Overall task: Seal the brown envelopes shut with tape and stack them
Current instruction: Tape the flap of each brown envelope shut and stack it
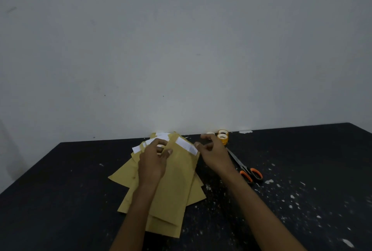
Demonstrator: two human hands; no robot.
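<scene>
Several brown envelopes [177, 182] lie fanned in a loose pile on the black table [60, 190], flaps toward the wall, with white strips [186, 145] across their tops. My left hand [154, 162] rests on the pile and its curled fingers hold a small tape roll [160, 147] that only partly shows. My right hand [212, 151] hovers at the top envelope's right corner, its fingers curled and the thumb tip at the end of the white strip. Whether it pinches a piece of clear tape is unclear.
Two orange tape rolls [222, 136] stand stacked by the wall, with a pale roll [210, 133] beside them. Orange-handled scissors [250, 174] lie to the right of my right wrist. White paper scraps [291, 196] dot the table's right side.
</scene>
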